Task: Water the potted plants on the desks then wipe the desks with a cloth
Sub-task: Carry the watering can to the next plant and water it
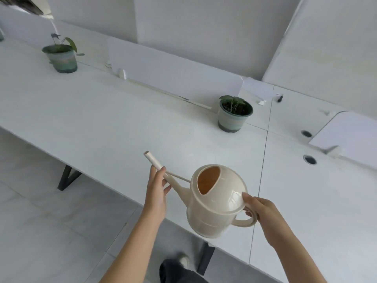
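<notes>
While the person stands at the near edge of a long white desk point(102, 119), the head view shows 2 hands holding a cream watering can point(218, 203) in the air, just above that edge. The right hand point(263, 215) is wrapped round the loop handle at the back. The left hand point(157, 193) pinches the thin spout point(155, 160) between thumb and fingers. The spout points up and to the left.

2 plants sit on the desk. The near pot point(234, 115) is beyond the can, beside a white screen point(173, 72). The far pot point(61, 58) is well apart, at the left. No cloth shows.

The spout is not over any pot. If the can tips now, water could land on the desk or the floor. Whether the can has water inside cannot be told.
</notes>
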Available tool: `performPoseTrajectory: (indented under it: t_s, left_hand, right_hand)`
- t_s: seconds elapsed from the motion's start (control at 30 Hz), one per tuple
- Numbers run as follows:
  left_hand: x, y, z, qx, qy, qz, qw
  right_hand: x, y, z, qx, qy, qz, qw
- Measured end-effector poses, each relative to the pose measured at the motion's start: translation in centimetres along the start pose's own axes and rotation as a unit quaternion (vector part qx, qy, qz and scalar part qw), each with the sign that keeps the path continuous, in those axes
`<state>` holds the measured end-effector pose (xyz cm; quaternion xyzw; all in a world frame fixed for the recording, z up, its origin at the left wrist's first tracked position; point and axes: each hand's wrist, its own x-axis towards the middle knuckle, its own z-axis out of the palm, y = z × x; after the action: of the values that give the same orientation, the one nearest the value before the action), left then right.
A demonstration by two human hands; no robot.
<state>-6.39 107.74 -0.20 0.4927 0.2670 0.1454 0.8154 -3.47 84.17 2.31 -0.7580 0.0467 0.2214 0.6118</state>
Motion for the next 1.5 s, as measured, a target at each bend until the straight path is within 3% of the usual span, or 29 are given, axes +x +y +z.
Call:
performPoseTrajectory:
  t_s: [0.57,1.07,1.2,1.5]
  left_hand:
    - [11.8,0.9,9.1,0.064,-0.116,-0.054,0.99]
    - [16.5,0.4,18.7,0.065,-0.303,-0.111,0.944]
    - [17.3,0.0,20.9,0.055,-0.317,-0.135,0.937]
    - [19.2,-1.8,24.4,0.077,-0.323,-0.137,0.933]
  right_hand:
    - [7.1,-3.2,-2.5,0.077,0.142,0.001,0.987]
    - [5.7,-7.1,-2.9,0.128,0.336,-0.009,0.933]
    - [6.8,-8.1,-3.9,0.164,0.339,-0.017,0.926]
    - [9.2,-9.5,-4.1,0.118,0.331,0.028,0.936]
